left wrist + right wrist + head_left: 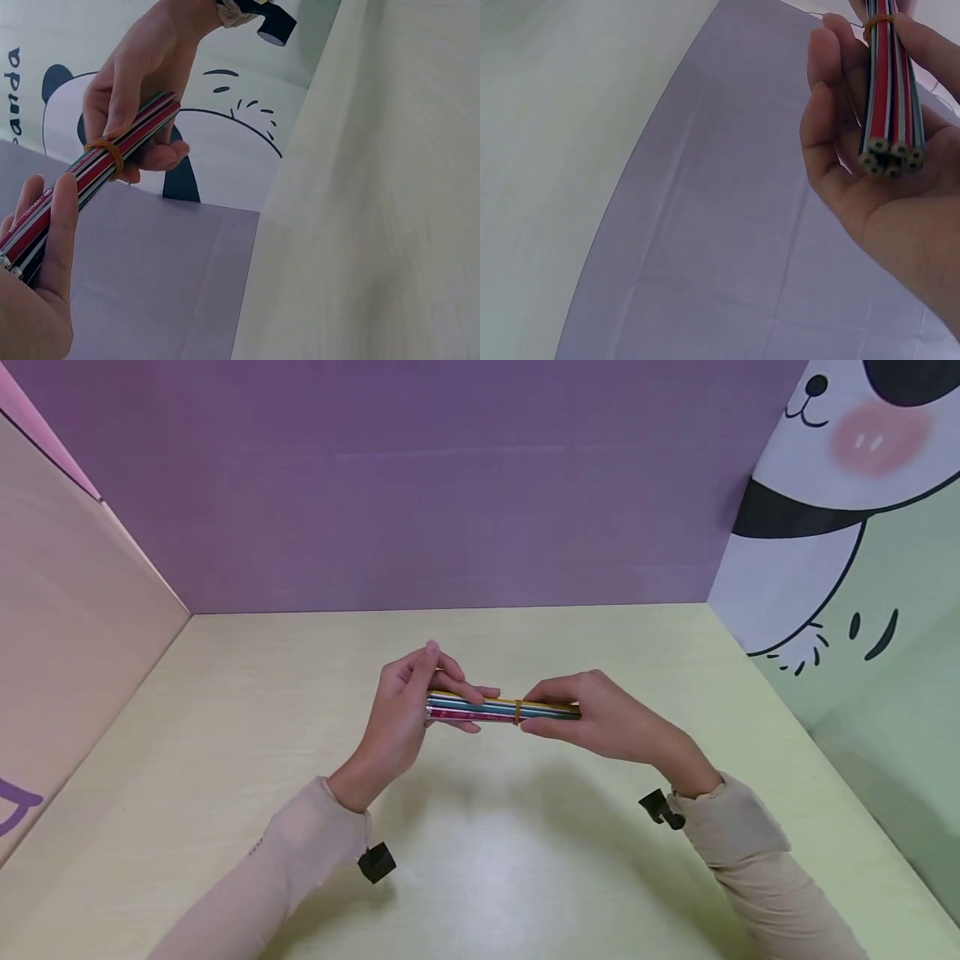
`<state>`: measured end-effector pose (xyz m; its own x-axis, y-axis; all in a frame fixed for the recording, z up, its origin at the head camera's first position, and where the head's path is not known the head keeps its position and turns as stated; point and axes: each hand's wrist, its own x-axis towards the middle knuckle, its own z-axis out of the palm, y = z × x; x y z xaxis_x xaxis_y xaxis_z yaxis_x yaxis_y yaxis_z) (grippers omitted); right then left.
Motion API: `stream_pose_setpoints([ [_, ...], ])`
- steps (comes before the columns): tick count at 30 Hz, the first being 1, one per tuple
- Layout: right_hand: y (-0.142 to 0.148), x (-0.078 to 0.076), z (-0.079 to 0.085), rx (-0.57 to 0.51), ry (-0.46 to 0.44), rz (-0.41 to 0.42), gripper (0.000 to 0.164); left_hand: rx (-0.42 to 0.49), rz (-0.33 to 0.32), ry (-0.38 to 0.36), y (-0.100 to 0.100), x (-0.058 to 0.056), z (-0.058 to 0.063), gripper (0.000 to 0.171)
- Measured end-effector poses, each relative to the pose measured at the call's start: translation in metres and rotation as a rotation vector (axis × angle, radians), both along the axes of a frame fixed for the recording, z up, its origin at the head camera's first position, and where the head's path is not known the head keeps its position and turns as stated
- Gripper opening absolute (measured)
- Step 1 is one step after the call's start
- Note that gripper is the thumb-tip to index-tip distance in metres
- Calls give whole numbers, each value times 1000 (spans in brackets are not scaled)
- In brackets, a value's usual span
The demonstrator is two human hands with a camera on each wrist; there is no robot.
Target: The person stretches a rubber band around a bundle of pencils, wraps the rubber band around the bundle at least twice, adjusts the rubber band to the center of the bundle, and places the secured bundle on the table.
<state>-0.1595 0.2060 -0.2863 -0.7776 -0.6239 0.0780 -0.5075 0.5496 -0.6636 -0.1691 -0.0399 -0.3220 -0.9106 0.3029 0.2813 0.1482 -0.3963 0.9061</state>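
A bundle of several pencils (487, 708), with striped barrels, is held level above the table. An orange rubber band (517, 712) circles it near the middle. My left hand (401, 710) holds the bundle's left end between its fingers. The right hand (611, 718) pinches the other part between thumb and fingers, its fingertips close beside the rubber band. Flat pencil ends (892, 157) with dark cores show in the right wrist view, near the right palm. In the left wrist view the left thumb (61, 232) lies along the pencils.
Below the hands spreads a pale wooden table (225, 735). A purple panel (450, 485) stands at its back, a plain pale one (67, 610) on the left, and a panda-printed one (885, 710) on the right. Each wrist wears a small black camera (377, 862).
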Motion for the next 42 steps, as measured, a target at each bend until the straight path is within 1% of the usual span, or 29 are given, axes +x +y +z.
stream_pose_setpoints([
  [3, -3, 2, -2, 14, 12, 24, 14, -15, 1, 10, 3, 3, -1, 46],
  [9, -12, 5, -6, 36, 50, 63, 19, -52, 29, 15, 6, 9, -4, 44],
  [12, -11, 6, -4, 47, 44, 65, 23, -62, 10, 28, 3, 8, -3, 45],
  [15, -7, 3, -1, 36, 26, 40, 24, -47, -7, 32, -3, 5, 0, 46],
  [18, 0, -3, -2, -57, -41, -6, 20, -10, -7, 10, -10, 2, 4, 46],
  [21, 5, -9, -5, -207, -131, -36, 20, 12, -3, -21, -14, 1, 6, 45],
  [22, 6, -10, -6, -255, -157, -44, 22, 8, -1, -23, -13, 1, 6, 45],
  [24, 4, -11, -8, -316, -174, -71, 26, -14, 0, -10, -10, 2, 5, 45],
  [26, 2, -10, -8, -335, -157, -103, 28, -60, -2, 27, -5, 2, 2, 44],
  [28, 1, -8, -8, -313, -121, -143, 27, -136, -6, 72, -2, 3, -1, 44],
  [29, 1, -8, -7, -288, -103, -156, 26, -180, -21, 86, -1, 3, -2, 43],
  [31, 5, -7, -6, -219, -80, -162, 23, -291, -77, 94, -1, 4, -3, 41],
  [34, 13, -6, -3, -100, -88, -118, 18, -500, -181, 94, -4, 5, -2, 37],
  [36, 19, -5, -1, -40, -111, -69, 15, -621, -237, 118, -7, 6, 0, 34],
  [38, 22, -4, -1, -7, -140, -22, 14, -722, -252, 164, -10, 7, 2, 32],
  [40, 23, -4, -1, 7, -151, 10, 14, -788, -254, 220, -12, 7, 4, 30],
  [42, 22, -3, -3, 16, -141, 24, 15, -840, -250, 269, -14, 8, 6, 28],
])
